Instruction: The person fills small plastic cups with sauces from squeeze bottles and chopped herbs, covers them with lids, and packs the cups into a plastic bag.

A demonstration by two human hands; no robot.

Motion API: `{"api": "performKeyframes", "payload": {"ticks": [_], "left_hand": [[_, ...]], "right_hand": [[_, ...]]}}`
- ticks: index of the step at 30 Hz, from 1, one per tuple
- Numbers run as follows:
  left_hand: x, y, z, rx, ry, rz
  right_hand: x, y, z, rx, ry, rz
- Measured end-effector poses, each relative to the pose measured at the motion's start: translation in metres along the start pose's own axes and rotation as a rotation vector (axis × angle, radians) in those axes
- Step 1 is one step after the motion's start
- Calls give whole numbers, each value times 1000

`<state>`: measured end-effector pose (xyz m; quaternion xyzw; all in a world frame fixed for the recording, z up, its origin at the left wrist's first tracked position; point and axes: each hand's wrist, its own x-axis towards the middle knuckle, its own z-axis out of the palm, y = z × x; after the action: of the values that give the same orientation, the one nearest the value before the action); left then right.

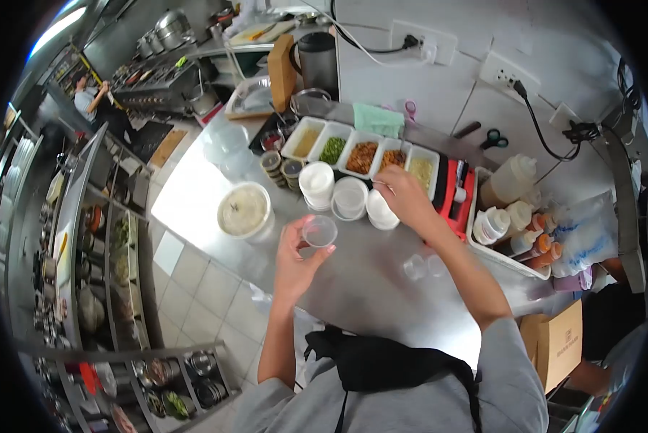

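My left hand [298, 256] grips a small clear plastic cup [319, 232] between thumb and fingers, above the steel counter. Over the front of the topping trays reaches my right hand [404, 196], its fingers pinched together. A thin pale piece shows at those fingertips, too small to name. Beneath them lies a white tray of orange-brown topping [394, 158]. Beside it stand trays of reddish-brown shreds [362, 156], chopped greens [332, 149] and a pale yellow topping [422, 170]. White round tubs [316, 184] and a clear-lidded tub [350, 198] stand between my hands.
A large lidded tub [244, 210] stands on the counter [302, 303] at left. Clear cups [415, 267] lie near my right forearm. At right are a bin of squeeze bottles [491, 225] and a cardboard box [560, 346]. Another person [89, 101] stands far left by the stove.
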<state>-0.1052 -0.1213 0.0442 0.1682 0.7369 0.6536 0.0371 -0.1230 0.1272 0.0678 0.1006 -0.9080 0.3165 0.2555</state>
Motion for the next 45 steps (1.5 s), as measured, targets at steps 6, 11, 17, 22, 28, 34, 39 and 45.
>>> {"api": "performKeyframes", "payload": {"ticks": [6,11,17,22,28,34,39,45], "left_hand": [[86,1,-71,153,139,86],[150,-36,-80,257,90,188],[196,-47,-62,351,50,220],[218,-58,-48,427,38,231],[233,-62,-34,582,99,307],[236,-64,-12,681,108,269],[240,-65,5,659,95,260],[246,-72,11,386,81,330]], "right_hand": [[134,60,113,-329,-385,109],[151,93,159,-488,-586,209],[141,87,177,-391,-316,366],[139,87,172,-475,-359,291],[148,103,166,-331,-296,333],[162,87,132,-165,-180,381],[184,53,105,-44,-175,336],[188,44,122,-52,-197,200]]}}
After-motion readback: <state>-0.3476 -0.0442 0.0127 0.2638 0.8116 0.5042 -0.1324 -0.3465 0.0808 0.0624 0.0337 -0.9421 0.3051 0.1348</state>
